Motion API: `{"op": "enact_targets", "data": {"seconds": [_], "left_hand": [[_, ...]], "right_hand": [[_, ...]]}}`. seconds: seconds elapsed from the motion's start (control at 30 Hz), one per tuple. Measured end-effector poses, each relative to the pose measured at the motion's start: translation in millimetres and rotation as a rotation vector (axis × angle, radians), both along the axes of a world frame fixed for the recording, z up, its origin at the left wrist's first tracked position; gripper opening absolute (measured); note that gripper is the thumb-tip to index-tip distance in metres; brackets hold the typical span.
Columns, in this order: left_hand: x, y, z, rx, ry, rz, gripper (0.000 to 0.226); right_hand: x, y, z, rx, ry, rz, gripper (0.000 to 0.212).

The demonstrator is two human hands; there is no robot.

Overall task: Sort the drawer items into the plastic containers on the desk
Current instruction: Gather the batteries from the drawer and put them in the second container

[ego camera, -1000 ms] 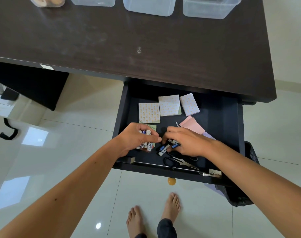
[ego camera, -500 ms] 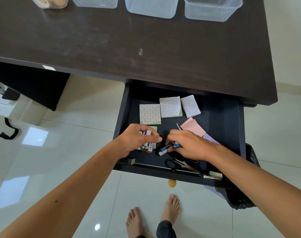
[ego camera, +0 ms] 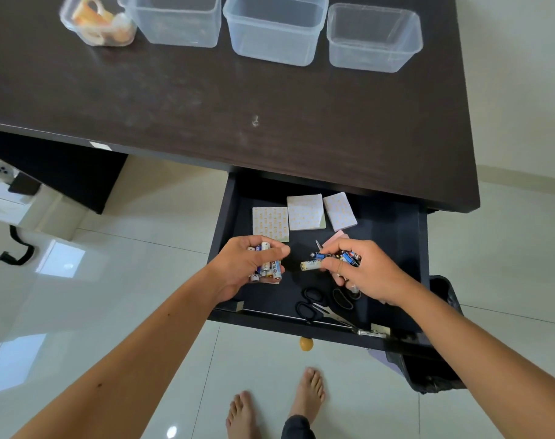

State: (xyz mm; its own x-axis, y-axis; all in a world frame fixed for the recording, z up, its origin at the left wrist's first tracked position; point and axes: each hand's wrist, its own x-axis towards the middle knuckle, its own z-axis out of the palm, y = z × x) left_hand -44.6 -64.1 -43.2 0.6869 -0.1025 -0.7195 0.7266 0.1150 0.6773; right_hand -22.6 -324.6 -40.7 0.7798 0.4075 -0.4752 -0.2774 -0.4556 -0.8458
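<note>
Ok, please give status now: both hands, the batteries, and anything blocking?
Left hand shut on batteries. Right hand shut on more batteries, over the open drawer. Scissors left inside. Nothing blocking.

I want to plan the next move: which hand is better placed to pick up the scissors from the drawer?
The right hand, probably. The scissors lie just below it at the drawer's front, while the left hand is farther away. Both hands already hold batteries, so either must unload first.

Batteries [ego camera: 266, 263] bunched in both fists
</note>
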Motion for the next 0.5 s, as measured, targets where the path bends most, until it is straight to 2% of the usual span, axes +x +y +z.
{"op": "enact_targets", "data": {"seconds": [0.13,0.27,0.5], "left_hand": [[-3.1,7.6,24.9,-0.072,0.032,0.072,0.013],[0.2,23.8,53.8,-0.118,0.038,0.117,0.029],[19.1,60.3,91.1,-0.146,-0.030,0.250,0.022]], "right_hand": [[3.5,7.0,29.0,0.120,0.046,-0.068,0.010],[15.1,19.0,51.1,0.192,0.080,-0.126,0.010],[52.9,50.5,89.6,0.221,0.019,-0.063,0.009]]}}
